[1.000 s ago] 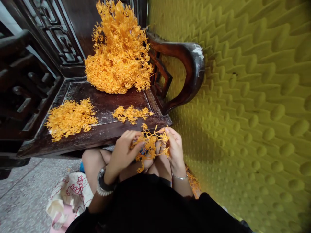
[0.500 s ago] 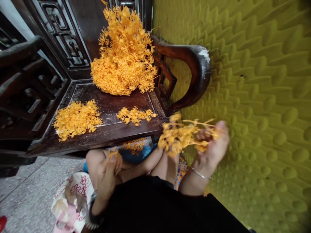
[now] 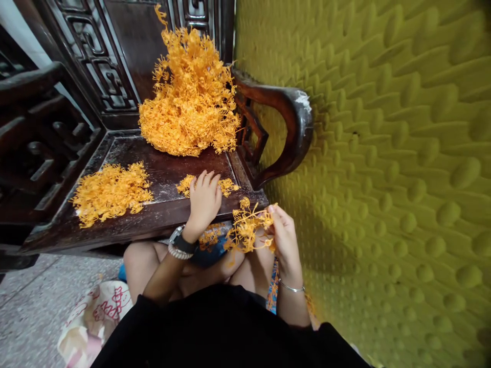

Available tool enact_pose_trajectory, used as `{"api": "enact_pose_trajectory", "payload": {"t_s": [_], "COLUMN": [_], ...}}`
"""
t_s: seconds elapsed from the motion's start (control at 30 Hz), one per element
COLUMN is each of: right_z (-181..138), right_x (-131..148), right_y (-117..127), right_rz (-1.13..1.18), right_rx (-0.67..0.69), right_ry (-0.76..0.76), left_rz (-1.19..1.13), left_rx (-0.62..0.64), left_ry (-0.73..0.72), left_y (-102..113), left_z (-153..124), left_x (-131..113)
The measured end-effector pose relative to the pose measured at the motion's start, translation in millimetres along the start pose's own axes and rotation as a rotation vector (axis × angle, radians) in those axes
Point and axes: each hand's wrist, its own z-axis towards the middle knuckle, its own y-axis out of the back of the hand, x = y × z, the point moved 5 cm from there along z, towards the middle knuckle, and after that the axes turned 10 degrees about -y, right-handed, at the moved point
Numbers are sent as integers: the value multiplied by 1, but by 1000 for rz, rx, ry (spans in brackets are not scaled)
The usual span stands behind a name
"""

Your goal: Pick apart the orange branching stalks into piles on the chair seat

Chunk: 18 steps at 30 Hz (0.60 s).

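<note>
step: likely dropping picked bits | left hand (image 3: 205, 202) fingers down on small pile (image 3: 229, 186), centre frame, chair seat (image 3: 161, 163); grip can't tell | right hand (image 3: 283, 236) pinched on orange cluster (image 3: 245, 230), lower centre | next move needs both hands on cluster

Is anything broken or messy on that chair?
Yes. The chair's armrest has a white chipped patch at its tip, and the seat looks scuffed and whitish in places. A few orange bits lie off the seat, just below its front edge.
</note>
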Motion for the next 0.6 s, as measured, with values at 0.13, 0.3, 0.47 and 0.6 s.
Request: {"api": "enact_pose_trajectory", "payload": {"t_s": [0.13,0.3,0.47,0.6], "right_z": [1,3,-2,-11], "right_x": [0,2,5,6], "right_y": [-2,-7,-17,-31], "right_rz": [-6,22,89,37], "right_rx": [26,56,94,115], "right_ry": [-23,-12,7,34], "left_rz": [-10,-54,-321,-472], "left_rx": [50,-28,-282,-135], "left_ry": [-43,-23,0,-142], "left_y": [-23,-18,32,62], "left_z": [10,10,-11,-38], "left_x": [0,9,-2,-42]}}
